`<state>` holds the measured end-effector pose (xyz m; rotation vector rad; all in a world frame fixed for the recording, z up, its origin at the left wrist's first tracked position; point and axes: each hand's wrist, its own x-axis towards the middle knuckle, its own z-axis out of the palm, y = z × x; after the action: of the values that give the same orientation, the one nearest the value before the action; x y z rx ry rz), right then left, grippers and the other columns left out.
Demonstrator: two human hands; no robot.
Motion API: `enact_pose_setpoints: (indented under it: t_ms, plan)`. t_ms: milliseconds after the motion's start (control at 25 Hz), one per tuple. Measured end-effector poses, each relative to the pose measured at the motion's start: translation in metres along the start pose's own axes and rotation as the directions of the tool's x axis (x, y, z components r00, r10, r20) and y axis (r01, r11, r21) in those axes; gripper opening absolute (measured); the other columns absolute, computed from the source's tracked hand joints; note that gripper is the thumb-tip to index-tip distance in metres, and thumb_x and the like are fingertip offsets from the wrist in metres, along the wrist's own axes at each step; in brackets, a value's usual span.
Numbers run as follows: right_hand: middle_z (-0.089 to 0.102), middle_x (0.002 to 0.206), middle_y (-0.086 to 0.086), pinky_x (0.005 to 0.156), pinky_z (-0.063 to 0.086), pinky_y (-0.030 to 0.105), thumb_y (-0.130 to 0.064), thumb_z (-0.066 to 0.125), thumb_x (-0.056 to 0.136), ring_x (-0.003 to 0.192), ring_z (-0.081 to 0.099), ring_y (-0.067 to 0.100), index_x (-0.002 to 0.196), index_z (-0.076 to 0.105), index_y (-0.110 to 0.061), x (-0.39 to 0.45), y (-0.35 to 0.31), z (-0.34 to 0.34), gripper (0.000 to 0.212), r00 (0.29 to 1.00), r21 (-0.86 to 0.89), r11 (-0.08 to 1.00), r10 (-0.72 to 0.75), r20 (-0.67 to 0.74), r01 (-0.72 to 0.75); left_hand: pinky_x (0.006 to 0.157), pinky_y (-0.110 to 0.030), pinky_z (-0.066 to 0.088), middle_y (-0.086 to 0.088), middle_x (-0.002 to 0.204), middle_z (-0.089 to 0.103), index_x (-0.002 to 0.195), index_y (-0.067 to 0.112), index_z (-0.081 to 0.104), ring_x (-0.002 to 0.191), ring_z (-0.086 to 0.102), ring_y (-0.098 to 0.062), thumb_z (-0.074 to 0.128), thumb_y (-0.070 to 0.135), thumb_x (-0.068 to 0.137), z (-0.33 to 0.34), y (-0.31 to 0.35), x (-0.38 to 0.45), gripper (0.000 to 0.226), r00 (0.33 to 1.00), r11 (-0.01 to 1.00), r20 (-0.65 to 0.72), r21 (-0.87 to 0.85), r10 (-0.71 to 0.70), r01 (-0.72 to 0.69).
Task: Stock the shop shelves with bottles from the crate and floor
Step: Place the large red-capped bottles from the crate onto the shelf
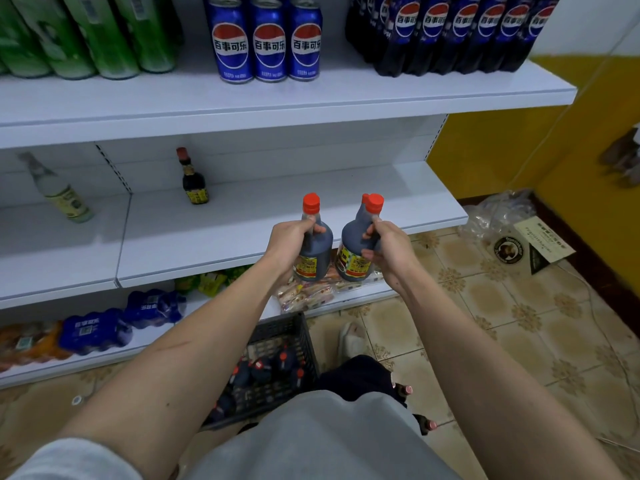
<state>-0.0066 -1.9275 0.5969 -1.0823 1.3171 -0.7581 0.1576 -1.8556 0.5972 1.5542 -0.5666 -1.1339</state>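
White shop shelving point(242, 216) fills the upper and left part of the view, seen from above by a person crouching before it. The top shelf carries green bottles point(86, 32) at the left, three blue cola cans point(268, 43) in the middle and a row of dark cola bottles point(450, 29) at the right. The middle shelf holds one pale bottle point(60, 192) at the left and one small dark sauce bottle point(194, 181) standing upright near the back. The bottom shelf carries wrapped packs of blue cans point(93, 330) and some snack packets point(304, 292). Below lies a patterned tile floor point(485, 323), with a yellow wall point(519, 143) at the right.

A black plastic crate point(280, 341) stands on the floor just in front of the bottom shelf, with several dark red-capped bottles point(263, 370) inside.

Both bare arms reach forward. The left hand point(289, 245) has its grip curled round the neck of a dark bottle point(313, 251) with a red cap, held upright in front of the middle shelf's edge. The right hand point(388, 251) is clamped on what appear to be two like bottles point(355, 251) together, since two red caps show side by side, though the second body is hidden.
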Motion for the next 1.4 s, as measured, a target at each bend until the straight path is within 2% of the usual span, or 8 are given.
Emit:
enact_pose_setpoints:
  t_ms: [200, 360, 560, 720, 840, 960, 1240, 1400]
  plan:
    - [0.06, 0.091, 0.005, 0.084, 0.055, 0.037, -0.034, 0.046, 0.103, 0.089, 0.057, 0.019, 0.08, 0.054, -0.016, 0.079, 0.006, -0.025, 0.03, 0.998, -0.023, 0.998, 0.051, 0.029, -0.05, 0.078, -0.033, 0.045, -0.002, 0.102, 0.071, 0.077, 0.012, 0.073, 0.087, 0.055, -0.007, 0.056, 0.027, 0.094, 0.045, -0.003, 0.062, 0.028, 0.999, 0.999, -0.031, 0.027, -0.042, 0.043]
    - [0.057, 0.09, 0.007, 0.076, 0.05, 0.034, -0.03, 0.046, 0.102, 0.088, 0.055, 0.02, 0.077, 0.053, -0.015, 0.169, 0.023, -0.042, 0.03, 0.997, -0.059, 0.996, 0.065, 0.043, -0.062, 0.08, -0.037, 0.047, -0.004, 0.108, 0.07, 0.073, 0.015, 0.072, 0.095, 0.056, -0.015, 0.058, 0.025, 0.092, 0.091, -0.014, 0.141, 0.026, 0.996, 0.997, -0.062, 0.037, -0.067, 0.069]
    - [0.058, 0.08, 0.006, 0.078, 0.049, 0.038, -0.029, 0.046, 0.101, 0.083, 0.056, 0.023, 0.073, 0.053, -0.016, 0.284, 0.031, -0.065, 0.032, 0.997, -0.106, 0.993, 0.057, 0.053, -0.051, 0.069, -0.03, 0.045, -0.004, 0.101, 0.068, 0.074, 0.016, 0.066, 0.082, 0.054, -0.01, 0.055, 0.026, 0.095, 0.149, -0.024, 0.244, 0.026, 0.99, 0.995, -0.103, 0.013, -0.099, 0.101]
    - [0.057, 0.077, 0.005, 0.074, 0.046, 0.039, -0.03, 0.045, 0.102, 0.08, 0.054, 0.025, 0.075, 0.053, -0.017, 0.365, 0.024, -0.077, 0.031, 0.995, -0.144, 0.99, 0.004, 0.099, 0.01, 0.075, -0.035, 0.051, -0.012, 0.105, 0.07, 0.097, 0.005, 0.07, 0.088, 0.06, -0.021, 0.063, 0.029, 0.086, 0.18, -0.031, 0.323, 0.027, 0.974, 0.993, -0.192, -0.006, -0.118, 0.12]
    - [0.061, 0.087, 0.005, 0.088, 0.052, 0.042, -0.031, 0.044, 0.102, 0.091, 0.059, 0.028, 0.085, 0.056, -0.017, 0.41, 0.012, -0.08, 0.025, 0.992, -0.165, 0.985, -0.032, 0.12, 0.052, 0.078, -0.039, 0.053, -0.013, 0.084, 0.066, 0.101, -0.001, 0.07, 0.081, 0.06, -0.027, 0.067, 0.031, 0.082, 0.195, -0.024, 0.364, 0.037, 0.953, 0.993, -0.28, 0.009, -0.114, 0.122]
    - [0.064, 0.1, 0.004, 0.099, 0.052, 0.048, -0.041, 0.044, 0.102, 0.104, 0.063, 0.03, 0.095, 0.059, -0.019, 0.452, 0.0, -0.074, 0.028, 0.987, -0.179, 0.981, -0.049, 0.154, 0.077, 0.086, -0.041, 0.052, -0.009, 0.079, 0.062, 0.095, 0.003, 0.065, 0.084, 0.06, -0.027, 0.063, 0.036, 0.09, 0.206, -0.015, 0.399, 0.033, 0.948, 0.988, -0.296, 0.054, -0.12, 0.142]
    - [0.064, 0.09, 0.008, 0.08, 0.047, 0.034, -0.041, 0.042, 0.104, 0.09, 0.062, 0.024, 0.082, 0.056, -0.018, 0.522, -0.012, -0.043, 0.034, 0.99, -0.187, 0.978, -0.075, 0.122, 0.097, 0.078, -0.038, 0.051, -0.007, 0.062, 0.059, 0.083, 0.006, 0.065, 0.067, 0.058, -0.021, 0.064, 0.037, 0.089, 0.213, -0.018, 0.45, 0.032, 0.945, 0.989, -0.317, 0.092, -0.08, 0.115]
    - [0.068, 0.101, 0.014, 0.084, 0.05, 0.037, -0.04, 0.043, 0.103, 0.092, 0.063, 0.024, 0.097, 0.059, -0.01, 0.547, -0.014, -0.039, 0.035, 0.985, -0.245, 0.96, -0.104, 0.136, 0.135, 0.074, -0.034, 0.047, -0.003, 0.078, 0.064, 0.093, 0.006, 0.07, 0.069, 0.057, -0.015, 0.059, 0.035, 0.095, 0.219, -0.013, 0.464, 0.03, 0.955, 0.997, -0.295, 0.069, -0.021, 0.043]
